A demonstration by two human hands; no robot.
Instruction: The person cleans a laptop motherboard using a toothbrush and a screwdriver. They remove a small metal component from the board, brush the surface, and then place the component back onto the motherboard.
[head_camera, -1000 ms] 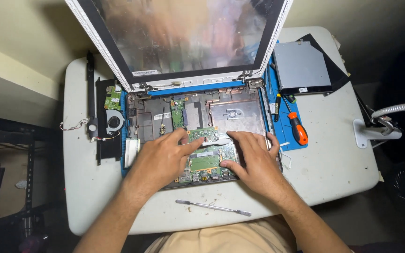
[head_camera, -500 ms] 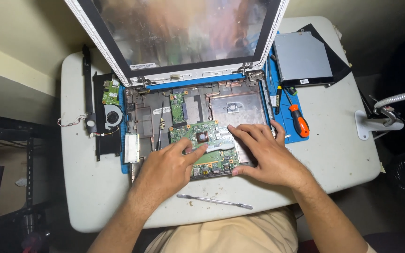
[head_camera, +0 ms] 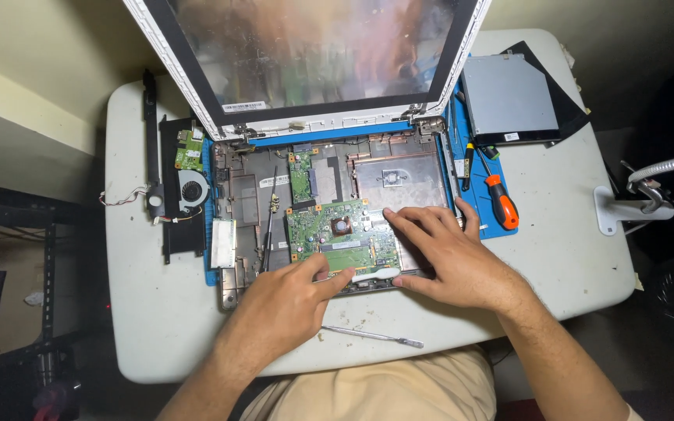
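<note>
The motherboard lies in the opened laptop base, just ahead of the left hand and left of the right hand, whose fingers rest on the base beside it. The screen lid stands behind both hands. A fan lies on the table far left of the left hand. A screwdriver lies right of the right hand, the optical drive behind it. A metal pry tool lies on the table between the forearms, nearer the person than the hands.

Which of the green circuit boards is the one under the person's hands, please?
The large board in the middle of the laptop base, touched by both hands. The narrow one sits nearer the hinge, and the small one lies left, outside the case.
</note>
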